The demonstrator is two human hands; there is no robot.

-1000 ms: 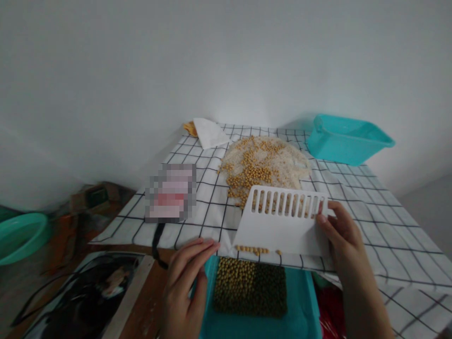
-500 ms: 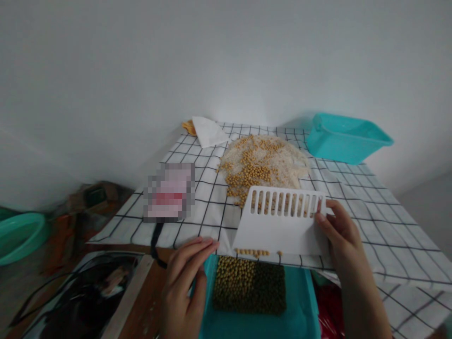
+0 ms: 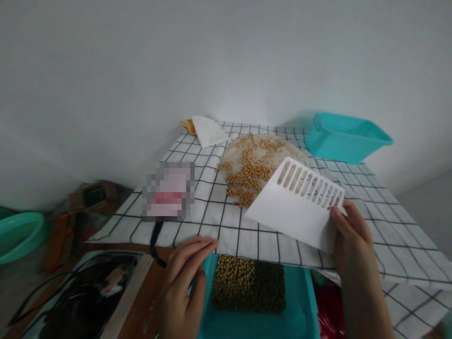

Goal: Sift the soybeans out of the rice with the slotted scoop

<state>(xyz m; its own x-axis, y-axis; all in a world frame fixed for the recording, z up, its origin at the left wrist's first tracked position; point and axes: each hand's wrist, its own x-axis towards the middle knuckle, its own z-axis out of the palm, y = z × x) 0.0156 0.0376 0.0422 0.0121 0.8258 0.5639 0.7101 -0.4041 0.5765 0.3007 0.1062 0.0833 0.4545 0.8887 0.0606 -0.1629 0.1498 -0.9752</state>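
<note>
My right hand (image 3: 353,235) grips the right end of a white slotted plastic scraper (image 3: 293,207), which is tilted above the cloth with its left corner lower than its slotted edge. Behind it, yellow soybeans (image 3: 247,172) lie scattered over a pile of white rice grains (image 3: 271,146). My left hand (image 3: 187,282), fingers stretched out, rests by the table edge at the left rim of a turquoise bin (image 3: 300,301). Inside this bin sit soybeans (image 3: 233,280) on the left and dark green beans (image 3: 270,287) on the right.
A checked cloth (image 3: 197,197) covers the table. On it are another turquoise bin (image 3: 348,141) at the back right, a white cloth or paper (image 3: 208,132), and a blurred-out pink item (image 3: 168,192) with a black strap. A green basin (image 3: 21,235) stands at far left.
My right hand has lifted the scraper from the table's front edge and turned it, moving right. The few soybeans at its lower edge are gone from there. My left hand stays put.
</note>
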